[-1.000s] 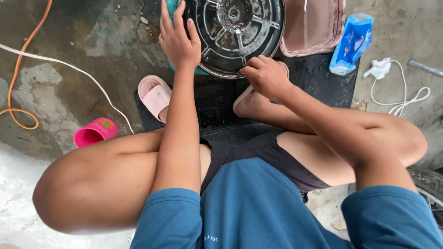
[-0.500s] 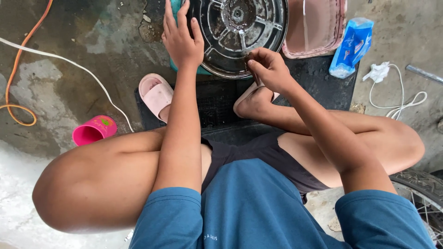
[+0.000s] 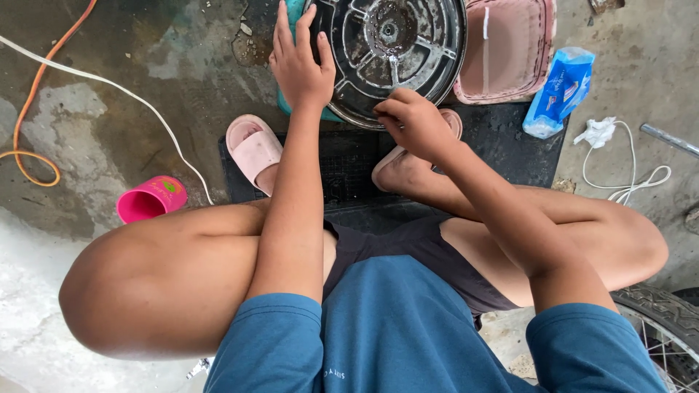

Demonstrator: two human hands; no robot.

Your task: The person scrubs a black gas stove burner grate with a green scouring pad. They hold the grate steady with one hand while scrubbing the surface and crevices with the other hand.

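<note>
seen from above, a person squats on wet concrete with bare knees spread. at far left an orange cord (image 3: 29, 124) loops on the ground and a white hose (image 3: 116, 91) runs slantwise past it. near the left knee a pink cup (image 3: 151, 199) lies on its side. a pink slipper (image 3: 253, 151) rests on the edge of a black rubber mat (image 3: 349, 164). the left hand (image 3: 300, 62) lies flat with fingers spread on the left rim of a round, dirty, dark metal wheel part (image 3: 393, 54) at top centre. the right hand (image 3: 416, 124) is curled, fingertips pinched together at the part's lower rim; whether it grips anything cannot be told. to the right stand a pink basin (image 3: 510, 51), a blue packet (image 3: 559, 91), and a white cable (image 3: 626, 164).
</note>
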